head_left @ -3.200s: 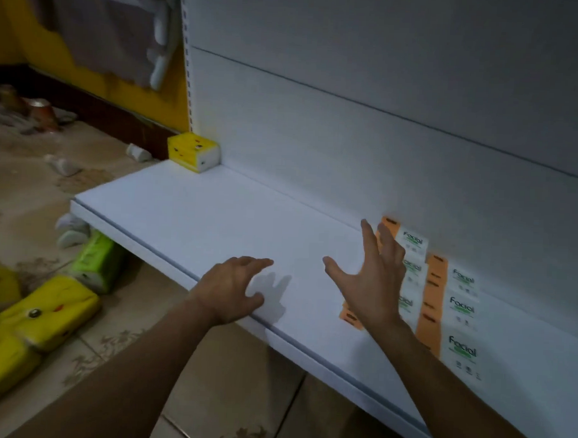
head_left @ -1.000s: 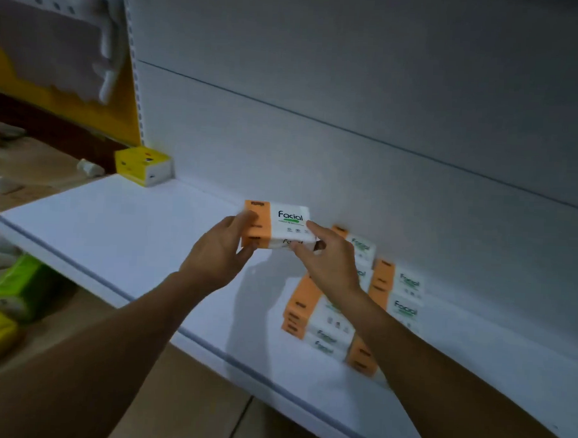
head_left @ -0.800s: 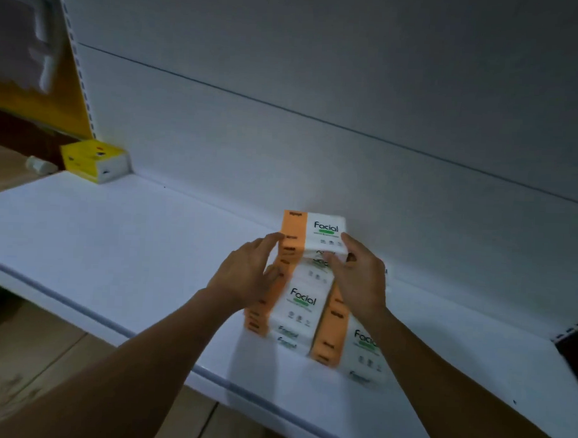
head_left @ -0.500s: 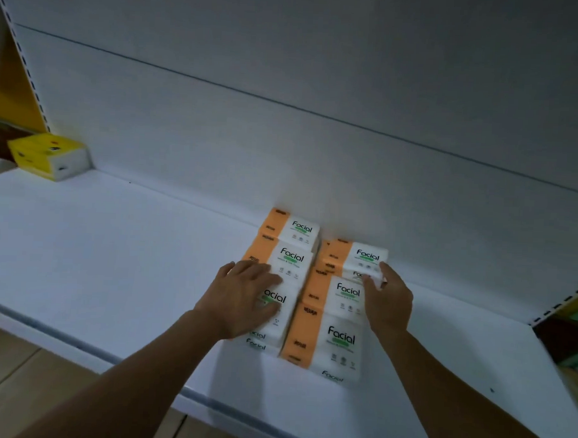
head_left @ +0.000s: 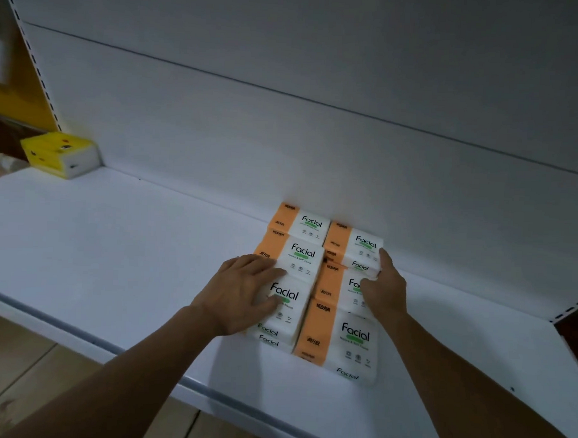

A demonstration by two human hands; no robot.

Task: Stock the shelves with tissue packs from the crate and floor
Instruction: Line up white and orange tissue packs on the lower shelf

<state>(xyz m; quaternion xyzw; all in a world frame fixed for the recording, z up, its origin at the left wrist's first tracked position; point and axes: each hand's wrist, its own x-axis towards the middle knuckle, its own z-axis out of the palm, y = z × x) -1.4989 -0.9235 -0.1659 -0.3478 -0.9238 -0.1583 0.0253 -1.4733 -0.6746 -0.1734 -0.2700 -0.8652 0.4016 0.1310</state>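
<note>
Several orange-and-white "Facial" tissue packs (head_left: 304, 252) lie in two columns on the white shelf (head_left: 131, 245), pushed back against the rear panel. My left hand (head_left: 244, 293) rests flat on the left column, fingers spread over the front and middle packs. My right hand (head_left: 385, 289) touches the right side of the right column. Its forefinger lies along the edge of the rear right pack (head_left: 359, 245) and its thumb is on the pack in front of that. Neither hand lifts a pack.
A yellow tissue pack (head_left: 60, 154) sits at the shelf's far left back corner. The white rear panel (head_left: 317, 137) rises behind. A slotted upright (head_left: 572, 309) marks the shelf's right end. Tiled floor (head_left: 16, 372) shows below the shelf's front edge.
The pack I held in both hands a second ago now lies in the stack. My hands have come down onto the packs. The view has shifted right.
</note>
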